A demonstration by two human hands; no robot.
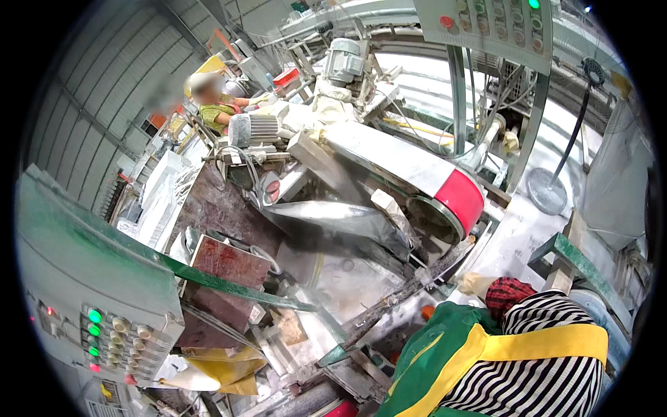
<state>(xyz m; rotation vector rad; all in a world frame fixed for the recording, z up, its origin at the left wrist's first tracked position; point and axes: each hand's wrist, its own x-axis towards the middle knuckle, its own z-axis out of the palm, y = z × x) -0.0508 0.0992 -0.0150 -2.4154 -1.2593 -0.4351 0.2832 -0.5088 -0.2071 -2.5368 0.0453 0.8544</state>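
Red-and-white machine cover (410, 165) beyond plaid sleeve (509, 295)

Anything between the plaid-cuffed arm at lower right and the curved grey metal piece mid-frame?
Yes: a dark, grimy rail runs diagonally between the plaid cuff and the curved grey metal piece, as seen here. Whether it would block a reach cannot be told from this view.

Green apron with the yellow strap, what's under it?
A black-and-white striped shirt shows under the yellow strap. Whatever lies beneath the green part of the apron is covered and can't be seen.
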